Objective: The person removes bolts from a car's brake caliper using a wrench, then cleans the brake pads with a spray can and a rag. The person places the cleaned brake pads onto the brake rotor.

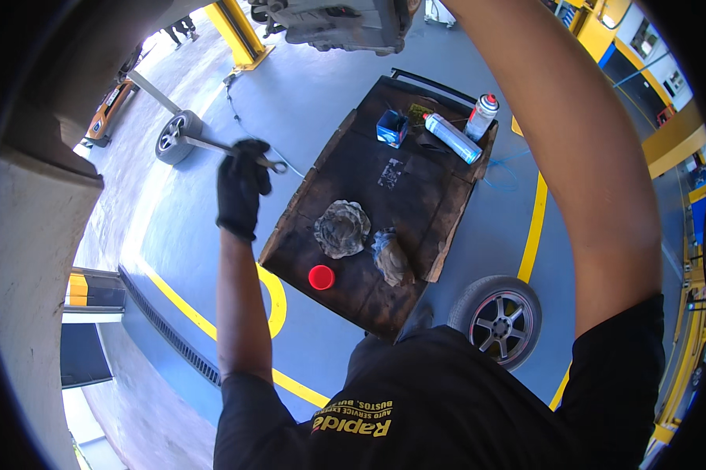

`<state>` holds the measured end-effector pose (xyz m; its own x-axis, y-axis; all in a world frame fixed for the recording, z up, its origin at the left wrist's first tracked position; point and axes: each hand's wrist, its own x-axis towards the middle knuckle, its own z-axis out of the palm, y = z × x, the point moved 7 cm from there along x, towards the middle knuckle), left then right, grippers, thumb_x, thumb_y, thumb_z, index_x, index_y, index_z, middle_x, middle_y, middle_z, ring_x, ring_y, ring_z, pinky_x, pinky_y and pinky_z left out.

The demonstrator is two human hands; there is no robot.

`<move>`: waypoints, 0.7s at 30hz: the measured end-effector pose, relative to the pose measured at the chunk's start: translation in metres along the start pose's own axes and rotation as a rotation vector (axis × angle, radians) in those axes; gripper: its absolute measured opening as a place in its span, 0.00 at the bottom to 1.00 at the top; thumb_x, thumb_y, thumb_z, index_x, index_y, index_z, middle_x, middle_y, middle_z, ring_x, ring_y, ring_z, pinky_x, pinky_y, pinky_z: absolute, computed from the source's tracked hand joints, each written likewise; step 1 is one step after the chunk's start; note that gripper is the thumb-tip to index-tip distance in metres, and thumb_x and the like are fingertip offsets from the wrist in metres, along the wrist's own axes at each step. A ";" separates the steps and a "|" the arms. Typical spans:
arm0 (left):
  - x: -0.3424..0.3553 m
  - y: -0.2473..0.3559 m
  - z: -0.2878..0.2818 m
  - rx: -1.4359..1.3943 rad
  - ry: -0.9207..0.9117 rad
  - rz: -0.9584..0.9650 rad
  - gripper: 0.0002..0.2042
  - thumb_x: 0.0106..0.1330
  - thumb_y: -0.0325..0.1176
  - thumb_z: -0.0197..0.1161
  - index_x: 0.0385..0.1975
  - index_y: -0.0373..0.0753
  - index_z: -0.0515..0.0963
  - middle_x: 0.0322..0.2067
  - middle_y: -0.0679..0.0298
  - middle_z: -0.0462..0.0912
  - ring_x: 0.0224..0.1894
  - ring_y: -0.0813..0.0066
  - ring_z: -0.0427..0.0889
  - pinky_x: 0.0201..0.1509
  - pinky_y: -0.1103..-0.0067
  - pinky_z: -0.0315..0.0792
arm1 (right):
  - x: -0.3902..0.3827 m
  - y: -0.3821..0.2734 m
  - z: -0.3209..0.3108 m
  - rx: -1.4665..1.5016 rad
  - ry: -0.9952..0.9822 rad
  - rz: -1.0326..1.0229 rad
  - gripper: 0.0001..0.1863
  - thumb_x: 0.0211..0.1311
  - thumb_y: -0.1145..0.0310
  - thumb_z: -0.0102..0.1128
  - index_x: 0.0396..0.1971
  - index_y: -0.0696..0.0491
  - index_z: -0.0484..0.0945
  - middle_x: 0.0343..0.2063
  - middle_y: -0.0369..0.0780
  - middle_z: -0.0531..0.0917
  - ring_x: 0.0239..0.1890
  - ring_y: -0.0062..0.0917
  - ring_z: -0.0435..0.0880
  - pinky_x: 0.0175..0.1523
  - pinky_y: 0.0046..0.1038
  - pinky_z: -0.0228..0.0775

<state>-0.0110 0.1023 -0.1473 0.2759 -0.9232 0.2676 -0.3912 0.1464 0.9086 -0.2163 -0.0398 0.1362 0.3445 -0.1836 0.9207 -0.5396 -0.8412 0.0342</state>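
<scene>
My left hand [243, 188], in a black glove, is raised at the left of the cart and closed round a metal wrench [210, 146]. The wrench's ring end sticks out to the right of my fingers, and its shaft runs out to the left. My right arm [572, 157] is bare and reaches up past the top edge, so the right hand is out of view. Below lies a dark, stained cart top [353, 305]. On it are a red cap [322, 277], a crumpled silvery round piece [342, 229] and a crumpled rag or wrapper [392, 258].
Two spray cans [453, 138] and a small blue box [392, 128] occupy the cart's far end. A wheel [497, 321] lies at the cart's right, another wheel [177, 137] at far left. A yellow lift post [239, 35] and a grey vehicle part [341, 23] appear at the top.
</scene>
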 end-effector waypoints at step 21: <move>0.219 0.219 -0.004 0.022 -0.320 0.243 0.12 0.74 0.42 0.60 0.37 0.40 0.84 0.24 0.71 0.78 0.21 0.85 0.72 0.21 0.84 0.62 | 0.006 -0.004 -0.007 0.084 0.058 -0.030 0.19 0.67 0.55 0.57 0.29 0.56 0.85 0.30 0.52 0.86 0.40 0.49 0.85 0.50 0.46 0.73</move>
<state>-0.0329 -0.0666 0.1115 -0.1126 -0.9271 0.3576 -0.4307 0.3698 0.8232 -0.2173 -0.0343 0.1443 0.3133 -0.1300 0.9407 -0.4626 -0.8860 0.0317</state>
